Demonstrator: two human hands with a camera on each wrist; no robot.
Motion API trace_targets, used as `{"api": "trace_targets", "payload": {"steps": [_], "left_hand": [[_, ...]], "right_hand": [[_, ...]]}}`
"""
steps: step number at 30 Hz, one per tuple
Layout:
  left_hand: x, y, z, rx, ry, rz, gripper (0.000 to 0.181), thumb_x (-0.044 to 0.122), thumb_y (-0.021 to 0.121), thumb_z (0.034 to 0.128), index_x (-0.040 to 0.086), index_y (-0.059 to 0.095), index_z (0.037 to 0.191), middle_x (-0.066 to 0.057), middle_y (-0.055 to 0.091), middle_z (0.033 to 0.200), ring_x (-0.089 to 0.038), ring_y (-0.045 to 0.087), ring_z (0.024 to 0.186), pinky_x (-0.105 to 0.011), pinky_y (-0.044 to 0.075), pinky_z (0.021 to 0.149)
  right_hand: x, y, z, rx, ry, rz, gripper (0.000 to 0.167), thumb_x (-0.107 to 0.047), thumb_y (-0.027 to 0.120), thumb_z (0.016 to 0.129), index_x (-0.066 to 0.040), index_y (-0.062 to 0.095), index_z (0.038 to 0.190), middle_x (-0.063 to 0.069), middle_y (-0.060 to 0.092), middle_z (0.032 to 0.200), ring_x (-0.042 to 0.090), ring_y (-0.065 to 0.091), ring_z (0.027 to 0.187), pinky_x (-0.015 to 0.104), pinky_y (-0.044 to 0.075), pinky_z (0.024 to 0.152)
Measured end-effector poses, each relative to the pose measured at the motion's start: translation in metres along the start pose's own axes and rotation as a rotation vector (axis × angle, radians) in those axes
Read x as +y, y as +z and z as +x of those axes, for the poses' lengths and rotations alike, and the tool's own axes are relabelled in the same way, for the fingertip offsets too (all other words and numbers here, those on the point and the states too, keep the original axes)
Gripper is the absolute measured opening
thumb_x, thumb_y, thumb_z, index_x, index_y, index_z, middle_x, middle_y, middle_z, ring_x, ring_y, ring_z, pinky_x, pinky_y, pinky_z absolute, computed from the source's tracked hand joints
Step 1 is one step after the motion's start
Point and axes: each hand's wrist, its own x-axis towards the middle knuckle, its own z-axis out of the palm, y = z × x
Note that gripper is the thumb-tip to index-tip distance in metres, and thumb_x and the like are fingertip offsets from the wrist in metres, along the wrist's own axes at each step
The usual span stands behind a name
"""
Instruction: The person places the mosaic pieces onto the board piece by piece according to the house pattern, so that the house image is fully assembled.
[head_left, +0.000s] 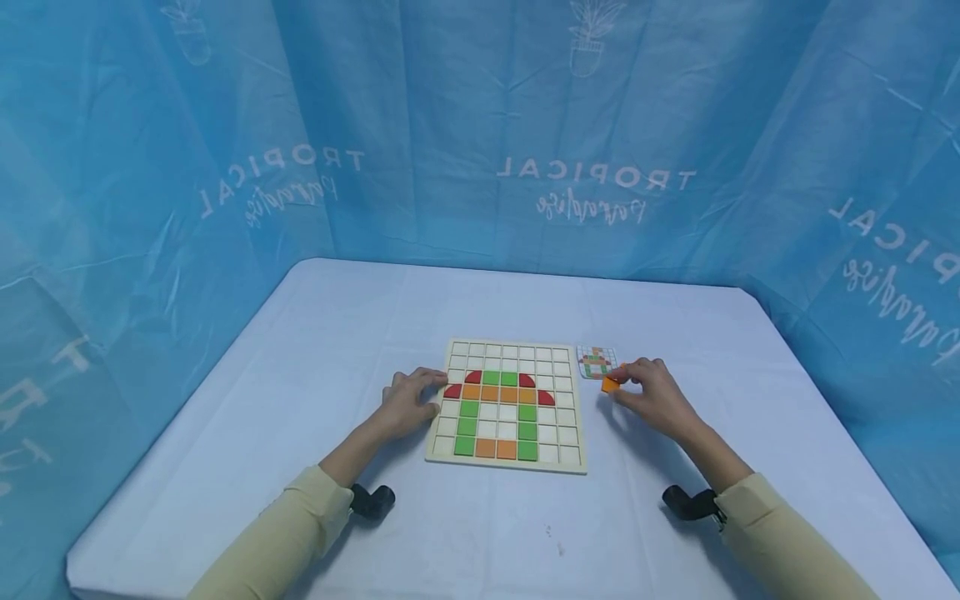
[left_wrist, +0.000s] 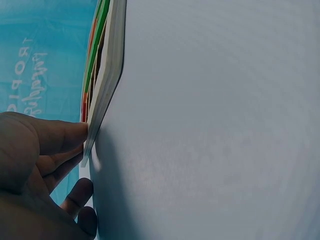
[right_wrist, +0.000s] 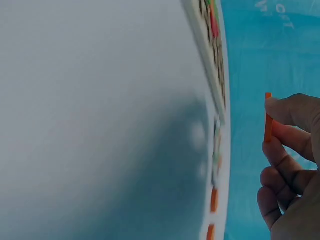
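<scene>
A square wooden grid board (head_left: 566, 455) lies on the table, with red, green and orange tiles set in some of its cells. At its left edge, my left hand (head_left: 407, 402) touches the board with thumb and index finger set apart along the rim. In the left wrist view the thumb (left_wrist: 62, 136) meets the board's side. My right hand (head_left: 656, 397) pinches a thin orange square tile (right_wrist: 268, 120) between thumb and fingertips, raised above the table to the right of the board. Close by that hand lies a small pattern card (head_left: 592, 363) printed with a coloured grid design.
Orange tiles (right_wrist: 214, 200) lie on the table beyond the card, partly hidden by the right hand in the head view. A white cloth covers the table (head_left: 360, 317). Blue printed curtains (head_left: 450, 108) hang around its back and sides.
</scene>
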Motion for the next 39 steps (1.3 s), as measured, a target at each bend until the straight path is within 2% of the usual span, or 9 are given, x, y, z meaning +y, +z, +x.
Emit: {"api": "trace_targets", "payload": {"steps": [8,19,26,35,39], "left_hand": [[0.000,0.000,0.000,-0.002,-0.005,-0.004,0.047,0.005,0.068,0.0825,0.008,0.060,0.128,-0.005,0.051,0.137,-0.024,0.039,0.105,-0.048,0.028,0.090],[0.000,-0.001,-0.001,0.001,-0.010,-0.021,0.046,0.005,0.068,0.0826,0.008,0.061,0.128,-0.004,0.051,0.137,-0.024,0.038,0.104,-0.047,0.027,0.089],[0.000,0.001,-0.002,0.002,-0.004,-0.019,0.046,0.005,0.068,0.0823,0.007,0.060,0.128,-0.005,0.051,0.137,-0.023,0.038,0.101,-0.046,0.027,0.089],[0.001,-0.001,-0.002,0.004,-0.009,-0.012,0.046,0.006,0.068,0.0829,0.008,0.061,0.128,-0.003,0.051,0.137,-0.023,0.038,0.102,-0.046,0.027,0.089],[0.000,-0.001,-0.002,0.003,-0.001,-0.011,0.046,0.005,0.068,0.0825,0.007,0.061,0.128,-0.004,0.052,0.137,-0.023,0.039,0.102,-0.046,0.027,0.088]], "right_hand": [[-0.046,0.022,0.036,-0.021,-0.092,0.036,0.027,-0.012,0.073,0.082,-0.006,0.072,0.108,0.006,0.060,0.097,0.026,0.043,0.097,0.041,0.039,0.078],[-0.085,0.060,0.081,-0.092,-0.170,-0.006,0.025,-0.015,0.072,0.083,-0.008,0.073,0.107,0.005,0.061,0.097,0.024,0.044,0.093,0.042,0.039,0.079],[-0.094,0.077,0.097,-0.170,-0.156,-0.046,0.025,-0.017,0.070,0.087,-0.010,0.072,0.111,0.005,0.060,0.100,0.024,0.044,0.094,0.041,0.040,0.082],[-0.094,0.084,0.104,-0.221,-0.115,-0.038,0.027,-0.018,0.072,0.086,-0.010,0.072,0.111,0.005,0.058,0.098,0.024,0.043,0.095,0.041,0.040,0.080],[-0.090,0.089,0.106,-0.244,-0.102,-0.079,0.026,-0.021,0.071,0.086,-0.011,0.072,0.110,0.003,0.058,0.097,0.023,0.045,0.094,0.039,0.041,0.080]]}}
